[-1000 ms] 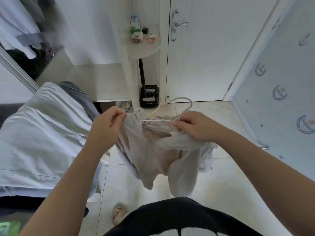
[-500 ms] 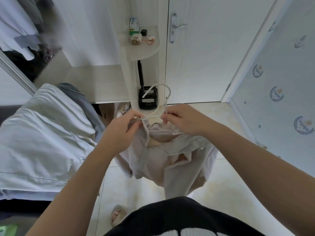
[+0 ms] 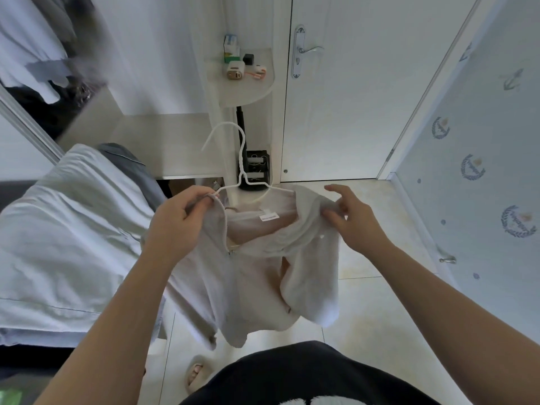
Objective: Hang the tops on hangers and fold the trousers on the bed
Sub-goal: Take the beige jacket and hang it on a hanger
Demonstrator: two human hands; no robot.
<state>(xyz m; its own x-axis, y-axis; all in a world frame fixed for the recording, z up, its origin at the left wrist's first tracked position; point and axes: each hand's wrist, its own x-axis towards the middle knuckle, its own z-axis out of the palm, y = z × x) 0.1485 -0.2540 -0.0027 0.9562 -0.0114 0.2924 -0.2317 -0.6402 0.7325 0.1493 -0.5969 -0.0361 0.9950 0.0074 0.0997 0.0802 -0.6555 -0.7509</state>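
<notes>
**A:** What is changing with the top?

**B:** Noting: a second ago it was bunching between the hands, with the hook lying low behind the cloth. Now the hanger is standing hook-up above the collar. Both wire arms are running into the shoulders, and the hands are drawing apart.

**A:** Grips?

**B:** The left hand is clenching round one shoulder, wire end and cloth together in the fist. The right hand is pinching the other shoulder's fabric between thumb and curled fingers, forefinger sticking out free.

**A:** Where is it hanging?

**B:** In the air before the person, over the floor tiles, just beside the edge of the bed. The label is showing inside the neck.

**A:** Meaning for the job?

**B:** I am judging this top nearly hung. The right shoulder is looking rumpled over the wire and probably wants smoothing. A grey garment is lying at the bed's far edge; whether it is trousers, I cannot tell. Folding is not looking started.
</notes>
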